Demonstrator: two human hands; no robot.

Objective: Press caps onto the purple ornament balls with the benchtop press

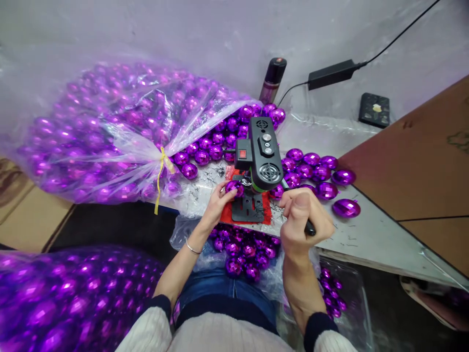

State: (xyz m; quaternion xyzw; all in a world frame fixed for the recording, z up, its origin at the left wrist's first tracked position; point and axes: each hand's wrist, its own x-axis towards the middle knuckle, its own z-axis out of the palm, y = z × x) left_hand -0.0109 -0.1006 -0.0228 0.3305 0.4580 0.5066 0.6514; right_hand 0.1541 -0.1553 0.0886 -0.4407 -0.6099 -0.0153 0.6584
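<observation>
My left hand [219, 200] pinches a purple faceted ball [234, 187] and holds it under the head of a small black bench machine [261, 154], above the machine's black base plate [248, 209] on a red mat. My right hand [302, 220] is a closed fist around the machine's black lever handle [309, 228], to the right of the base. Several loose purple balls [315, 171] lie on the white table right of the machine.
A big clear bag of purple balls [110, 132], tied with yellow string, lies at the left. Another bag [73, 298] sits at lower left, and an open one [245, 249] on my lap. A dark bottle [273, 78], a power adapter [331, 73] and a brown board [421, 151] stand behind and right.
</observation>
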